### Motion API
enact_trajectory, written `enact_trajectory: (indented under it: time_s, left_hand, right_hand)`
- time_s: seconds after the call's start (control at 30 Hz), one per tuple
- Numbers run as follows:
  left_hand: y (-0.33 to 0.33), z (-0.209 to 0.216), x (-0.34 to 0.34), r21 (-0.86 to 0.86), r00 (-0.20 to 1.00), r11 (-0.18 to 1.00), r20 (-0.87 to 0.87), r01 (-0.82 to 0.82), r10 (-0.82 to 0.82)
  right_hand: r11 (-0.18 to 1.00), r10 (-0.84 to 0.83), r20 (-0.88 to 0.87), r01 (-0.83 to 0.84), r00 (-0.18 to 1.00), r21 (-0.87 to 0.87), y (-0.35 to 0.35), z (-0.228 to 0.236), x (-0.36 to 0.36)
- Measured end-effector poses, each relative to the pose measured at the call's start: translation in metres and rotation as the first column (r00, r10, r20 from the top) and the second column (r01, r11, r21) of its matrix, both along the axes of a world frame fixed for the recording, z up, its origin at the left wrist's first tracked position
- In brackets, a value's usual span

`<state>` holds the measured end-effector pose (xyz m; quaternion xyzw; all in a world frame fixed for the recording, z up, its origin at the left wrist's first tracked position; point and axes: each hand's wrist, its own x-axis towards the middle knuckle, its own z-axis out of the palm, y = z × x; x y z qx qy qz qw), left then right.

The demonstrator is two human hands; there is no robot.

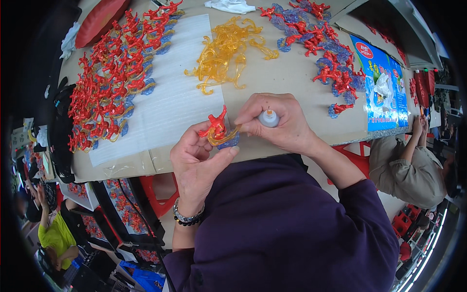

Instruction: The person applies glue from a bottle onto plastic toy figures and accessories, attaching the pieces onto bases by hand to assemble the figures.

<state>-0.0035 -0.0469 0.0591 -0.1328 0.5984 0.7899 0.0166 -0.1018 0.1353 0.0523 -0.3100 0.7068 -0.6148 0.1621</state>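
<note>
Between thumb and fingers, my left hand (194,158) is closed on a small red figurine (217,124) with a translucent blue base (230,142). A translucent amber curled strip (220,139) wraps around the front of the figurine. Its right end is pinched by the thumb and index finger of my right hand (289,124). That same hand also grips a small white squeeze bottle (268,119), its thin orange-based tip pointing up. Both hands are over the table's near edge.
Many finished-looking red figurines (109,82) stand in rows on a white foam sheet (187,44) at left. A heap of amber strips (226,48) lies at centre. Red-and-blue figurines (335,73) lie at right, near a blue printed sheet (384,87). A red tray (99,22) is far left.
</note>
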Motion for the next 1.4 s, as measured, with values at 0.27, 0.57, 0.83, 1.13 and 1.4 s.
enact_trajectory:
  time_s: [0.27, 0.57, 0.83, 1.13, 1.4]
  left_hand:
    - [0.006, -0.004, 0.0, 0.023, 0.998, 0.999, -0.046, -0.046, 0.047]
    - [0.009, -0.01, -0.001, 0.028, 0.998, 0.998, 0.014, -0.061, 0.061]
    - [0.015, -0.014, -0.005, 0.154, 0.996, 0.985, 0.032, -0.083, 0.079]
    - [0.014, -0.017, -0.009, 0.296, 0.995, 0.95, 0.043, -0.094, 0.085]
    - [0.018, -0.028, -0.008, 0.575, 1.0, 0.818, -0.006, 0.021, -0.022]
  right_hand:
    - [1.0, -0.022, 0.056, 0.022, 0.998, -0.004, 0.0, 0.0, 0.003]
    - [0.995, -0.097, 0.07, 0.096, 0.993, 0.017, 0.001, -0.004, 0.01]
    - [0.993, -0.117, 0.264, 0.113, 0.957, 0.028, 0.0, -0.001, 0.01]
    - [0.993, -0.117, -0.015, 0.117, 0.993, -0.016, 0.003, -0.007, 0.011]
    - [0.949, -0.312, -0.398, 0.261, 0.863, -0.178, -0.006, -0.022, 0.025]
